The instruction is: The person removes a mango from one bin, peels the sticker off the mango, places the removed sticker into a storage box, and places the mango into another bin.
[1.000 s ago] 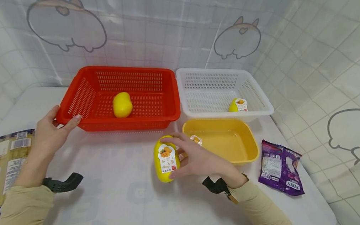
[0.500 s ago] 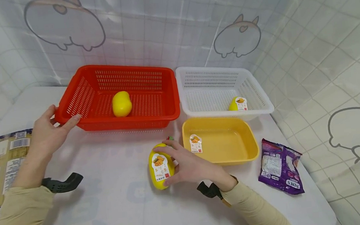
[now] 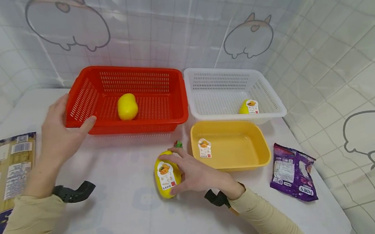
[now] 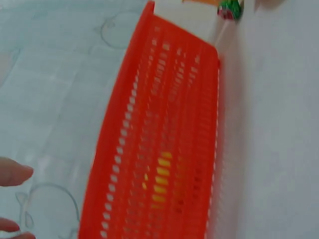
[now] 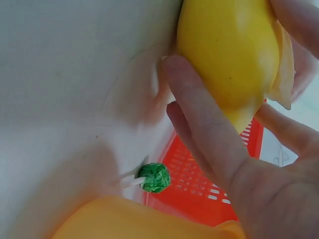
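Note:
My right hand [image 3: 192,170] holds a yellow mango [image 3: 167,175] with a white label, near the middle of the table. The right wrist view shows my fingers spread around this mango [image 5: 229,50]. My left hand [image 3: 62,131] is at the left end of the red basket [image 3: 135,130], its thumb over the front corner. In the left wrist view its fingertips [image 4: 15,172] appear apart from the red basket [image 4: 159,124], with extended fingers. Inside the red basket lies another yellow mango [image 3: 128,106].
A white basket [image 3: 202,97] at the back right contains a labelled mango [image 3: 248,106]. In front stands a yellow tub [image 3: 233,146] with a label inside. A wrapped lollipop [image 5: 154,178] lies beside it. A purple snack bag [image 3: 293,173] is right, a long package [image 3: 9,166] left.
My right hand has brought the labelled mango slightly left and toward me, uncovering the lollipop and the tub's label. My left hand has shifted right over the red basket's corner.

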Tool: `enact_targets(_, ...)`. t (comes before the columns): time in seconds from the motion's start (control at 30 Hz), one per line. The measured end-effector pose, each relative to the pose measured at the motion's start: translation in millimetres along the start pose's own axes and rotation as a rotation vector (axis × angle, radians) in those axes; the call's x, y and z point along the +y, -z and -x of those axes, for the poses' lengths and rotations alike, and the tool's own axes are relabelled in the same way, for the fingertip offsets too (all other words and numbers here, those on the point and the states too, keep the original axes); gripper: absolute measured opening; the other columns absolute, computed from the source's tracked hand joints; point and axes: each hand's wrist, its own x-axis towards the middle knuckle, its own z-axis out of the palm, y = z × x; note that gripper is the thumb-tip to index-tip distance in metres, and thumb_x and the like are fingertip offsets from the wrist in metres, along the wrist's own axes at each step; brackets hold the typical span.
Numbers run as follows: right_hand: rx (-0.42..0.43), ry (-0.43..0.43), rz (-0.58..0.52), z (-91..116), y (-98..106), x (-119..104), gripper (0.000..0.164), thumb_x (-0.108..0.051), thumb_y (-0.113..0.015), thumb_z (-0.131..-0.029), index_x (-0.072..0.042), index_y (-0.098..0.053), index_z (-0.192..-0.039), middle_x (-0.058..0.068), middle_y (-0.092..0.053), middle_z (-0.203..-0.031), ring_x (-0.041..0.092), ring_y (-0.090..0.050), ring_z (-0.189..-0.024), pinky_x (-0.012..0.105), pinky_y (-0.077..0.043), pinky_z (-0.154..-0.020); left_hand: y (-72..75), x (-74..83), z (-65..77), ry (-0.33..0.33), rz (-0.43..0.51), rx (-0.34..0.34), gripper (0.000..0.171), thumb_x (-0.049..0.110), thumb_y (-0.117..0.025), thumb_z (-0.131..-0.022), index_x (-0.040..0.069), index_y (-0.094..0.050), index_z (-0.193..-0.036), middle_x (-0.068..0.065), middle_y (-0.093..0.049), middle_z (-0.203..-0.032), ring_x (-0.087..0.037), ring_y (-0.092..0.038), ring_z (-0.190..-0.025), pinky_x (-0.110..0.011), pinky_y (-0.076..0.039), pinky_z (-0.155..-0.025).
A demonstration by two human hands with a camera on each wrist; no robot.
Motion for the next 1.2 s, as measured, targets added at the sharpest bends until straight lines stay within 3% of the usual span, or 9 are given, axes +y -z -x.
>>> enact_targets(0.17,0.001,-0.017,0.005,0.4,0.6,-0.3,0.097,-0.03,-0.086,-0.079,-0.023,-0.027,-0.156,-0.002,-0.031,-0.157,0.012,-0.036,-0.138,0.029,-0.039,-0.114,-6.7,17.9,8.6,-0.165,0.107,0.037,0.075,0.018,-0.069,-0.093,0.024,-0.032,-0.158,-0.003,-0.037,-0.159,-0.02,-0.035,-0.145,-0.016,-0.036,-0.111)
enact_targets(0.27,-0.009,-0.031,-0.032,-0.2,-0.1,-0.1,0.1,-0.029,-0.085,-0.08,-0.016,-0.022,-0.156,-0.002,-0.037,-0.151,0.01,-0.042,-0.127,0.023,-0.045,-0.105,-11.0,28.1,14.7,-0.26,0.178,0.016,0.071,0.009,-0.072,-0.09,0.024,-0.042,-0.153,-0.001,-0.044,-0.154,-0.009,-0.042,-0.139,-0.003,-0.038,-0.099)
enact_targets(0.33,-0.013,-0.046,-0.047,-1.0,-0.7,0.3,0.1,-0.03,-0.085,-0.08,-0.014,-0.022,-0.156,-0.001,-0.036,-0.151,0.01,-0.043,-0.124,0.019,-0.047,-0.099,-15.0,34.0,19.5,-0.32,0.196,-0.026,0.07,0.005,-0.074,-0.088,0.023,-0.047,-0.15,-0.002,-0.049,-0.15,-0.007,-0.047,-0.134,-0.002,-0.039,-0.096)
enact_targets(0.43,-0.016,-0.061,-0.052,-2.2,-1.6,0.7,0.101,-0.031,-0.085,-0.08,-0.014,-0.023,-0.157,0.0,-0.031,-0.155,0.011,-0.041,-0.126,0.017,-0.049,-0.096,-23.2,40.2,27.0,-0.366,0.168,-0.159,0.067,0.006,-0.076,-0.087,0.024,-0.051,-0.147,-0.001,-0.053,-0.146,-0.011,-0.053,-0.13,-0.009,-0.045,-0.098)
enact_targets(0.53,-0.013,-0.076,-0.053,-2.6,-2.1,0.7,0.102,-0.032,-0.085,-0.08,-0.014,-0.023,-0.158,0.001,-0.027,-0.157,0.011,-0.041,-0.125,0.018,-0.05,-0.095,-32.3,43.5,33.3,-0.36,0.075,-0.353,0.065,0.02,-0.077,-0.089,0.024,-0.049,-0.148,-0.001,-0.052,-0.148,-0.022,-0.052,-0.132,-0.034,-0.05,-0.105)
enact_targets(0.63,-0.007,-0.08,-0.063,-2.9,-2.6,0.6,0.101,-0.032,-0.086,-0.079,-0.015,-0.024,-0.158,0.003,-0.028,-0.153,0.01,-0.044,-0.118,0.02,-0.051,-0.093,-41.0,44.1,37.4,-0.322,-0.019,-0.544,0.068,0.035,-0.075,-0.089,0.023,-0.046,-0.15,-0.004,-0.048,-0.151,-0.032,-0.051,-0.134,-0.058,-0.048,-0.103)
enact_targets(0.83,-0.002,-0.084,-0.048,-2.8,-2.2,1.1,0.102,-0.035,-0.085,-0.079,-0.015,-0.024,-0.158,0.003,-0.03,-0.151,0.01,-0.045,-0.115,0.019,-0.051,-0.092,-60.7,37.7,43.9,-0.305,-0.062,-0.806,0.082,0.04,-0.08,-0.084,0.01,-0.042,-0.151,-0.016,-0.049,-0.149,-0.04,-0.054,-0.129,-0.057,-0.048,-0.103)
enact_targets(1.0,-0.004,-0.08,-0.051,-2.7,-2.0,1.7,0.102,-0.033,-0.085,-0.08,-0.014,-0.023,-0.158,0.004,-0.032,-0.15,0.011,-0.045,-0.118,0.019,-0.051,-0.094,-79.9,34.6,49.2,-0.289,-0.014,-0.929,0.095,0.042,-0.084,-0.078,0.003,-0.038,-0.152,-0.018,-0.045,-0.152,-0.038,-0.05,-0.132,-0.054,-0.047,-0.106)
enact_targets(1.2,-0.005,-0.084,-0.022,-2.2,-1.6,1.3,0.103,-0.036,-0.084,-0.081,-0.012,-0.021,-0.159,0.005,-0.03,-0.155,0.012,-0.042,-0.126,0.019,-0.048,-0.099,-97.8,36.2,58.1,-0.256,0.006,-0.968,0.104,0.05,-0.087,-0.072,0.009,-0.036,-0.153,-0.007,-0.045,-0.152,-0.028,-0.049,-0.133,-0.05,-0.045,-0.11)
